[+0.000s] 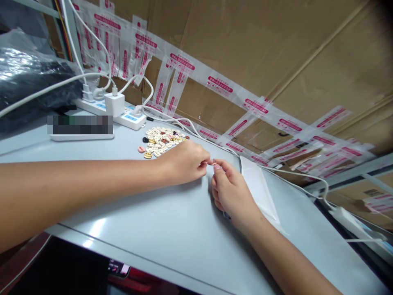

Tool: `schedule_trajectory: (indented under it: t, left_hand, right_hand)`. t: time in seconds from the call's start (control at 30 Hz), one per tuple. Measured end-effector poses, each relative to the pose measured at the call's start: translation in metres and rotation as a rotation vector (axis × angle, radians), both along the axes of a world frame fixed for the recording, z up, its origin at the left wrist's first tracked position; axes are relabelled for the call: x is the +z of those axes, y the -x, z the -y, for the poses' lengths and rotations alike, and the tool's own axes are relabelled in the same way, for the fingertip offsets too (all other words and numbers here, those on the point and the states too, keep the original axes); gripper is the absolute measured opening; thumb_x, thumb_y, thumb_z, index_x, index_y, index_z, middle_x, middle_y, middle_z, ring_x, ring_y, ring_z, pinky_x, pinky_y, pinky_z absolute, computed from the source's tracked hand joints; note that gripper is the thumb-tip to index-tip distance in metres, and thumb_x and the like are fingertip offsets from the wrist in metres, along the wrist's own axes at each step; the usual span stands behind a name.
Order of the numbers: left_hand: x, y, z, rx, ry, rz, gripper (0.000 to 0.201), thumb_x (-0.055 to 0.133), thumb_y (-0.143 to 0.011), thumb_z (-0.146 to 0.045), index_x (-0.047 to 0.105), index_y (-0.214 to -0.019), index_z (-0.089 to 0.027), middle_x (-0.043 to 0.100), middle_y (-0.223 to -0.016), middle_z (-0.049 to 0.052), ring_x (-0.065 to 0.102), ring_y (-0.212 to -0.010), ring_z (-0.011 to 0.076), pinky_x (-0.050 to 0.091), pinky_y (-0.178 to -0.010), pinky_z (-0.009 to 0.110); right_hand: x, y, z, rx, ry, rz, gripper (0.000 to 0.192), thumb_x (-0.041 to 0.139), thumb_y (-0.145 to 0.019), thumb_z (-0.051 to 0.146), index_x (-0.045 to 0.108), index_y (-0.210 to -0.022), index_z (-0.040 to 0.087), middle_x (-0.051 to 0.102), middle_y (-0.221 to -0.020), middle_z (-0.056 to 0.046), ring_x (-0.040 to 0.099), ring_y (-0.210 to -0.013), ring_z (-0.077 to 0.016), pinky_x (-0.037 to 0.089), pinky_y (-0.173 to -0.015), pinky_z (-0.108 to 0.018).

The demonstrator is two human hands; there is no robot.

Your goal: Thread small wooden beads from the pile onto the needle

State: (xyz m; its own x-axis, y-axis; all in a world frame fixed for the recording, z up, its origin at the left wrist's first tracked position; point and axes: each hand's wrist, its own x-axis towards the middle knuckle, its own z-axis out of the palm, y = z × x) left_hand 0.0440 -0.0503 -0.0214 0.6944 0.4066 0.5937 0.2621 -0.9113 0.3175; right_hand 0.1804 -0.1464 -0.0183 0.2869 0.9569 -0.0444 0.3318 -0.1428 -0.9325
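Note:
My left hand (188, 163) is closed in a loose fist above the desk, its fingertips turned toward my right hand (229, 186). Between the right thumb and index finger is a small pinkish piece (214, 164), too small to name. The two hands almost touch there; whatever the left fingers pinch is hidden. Under the curled right fingers a bit of something dark blue (226, 215) shows. Just behind my left wrist lies a pile of small oval button-like pieces (162, 139), mostly cream, with some yellow, brown, pink and black ones.
On the grey desk (147, 233), a white power strip (130, 119) with plugs and cables stands at the back left. A flat white packet (258, 184) lies beyond my right hand. Taped cardboard (245, 49) walls the back. A plastic-wrapped dark bundle (33, 78) sits at left.

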Motion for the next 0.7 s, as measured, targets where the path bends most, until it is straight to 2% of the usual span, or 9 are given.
schedule_trajectory:
  t: [0.13,0.4,0.57,0.7]
  left_hand:
    - [-0.001,0.001,-0.001,-0.026,0.102,0.062,0.015,0.056,-0.08,-0.015,0.071,-0.079,-0.014,0.067,-0.07,0.001,0.056,-0.064,0.0117,0.04,-0.063,0.026]
    - [0.001,0.005,-0.005,-0.011,0.423,0.03,0.015,0.057,-0.086,-0.027,0.063,-0.079,-0.015,0.062,-0.065,-0.002,0.052,-0.059,0.0102,0.037,-0.058,0.024]
    - [0.0,0.006,-0.012,0.032,0.53,-0.062,0.013,0.053,-0.086,-0.022,0.065,-0.089,-0.017,0.067,-0.078,0.0,0.057,-0.069,0.0138,0.04,-0.065,0.026]
    - [0.001,0.005,-0.011,-0.002,0.509,-0.079,0.023,0.042,-0.091,-0.019,0.064,-0.094,-0.018,0.069,-0.091,0.003,0.06,-0.085,0.0167,0.042,-0.076,0.029]
  right_hand:
    - [0.008,0.004,0.0,-0.04,0.125,-0.127,0.019,0.042,-0.096,0.037,0.053,-0.108,0.027,0.035,-0.05,0.012,0.025,-0.032,-0.0073,0.02,-0.029,-0.016]
    - [0.006,0.0,-0.002,-0.017,0.136,-0.165,0.022,0.045,-0.096,0.04,0.055,-0.11,0.026,0.036,-0.049,0.012,0.025,-0.032,-0.0066,0.021,-0.026,-0.014]
    - [0.01,-0.002,-0.003,-0.04,0.166,-0.161,0.028,0.046,-0.096,0.039,0.057,-0.118,0.025,0.036,-0.046,0.012,0.024,-0.031,-0.0071,0.021,-0.025,-0.014]
    - [0.011,-0.004,-0.002,-0.028,0.166,-0.153,0.03,0.047,-0.096,0.039,0.059,-0.119,0.024,0.039,-0.046,0.011,0.025,-0.032,-0.007,0.022,-0.025,-0.014]
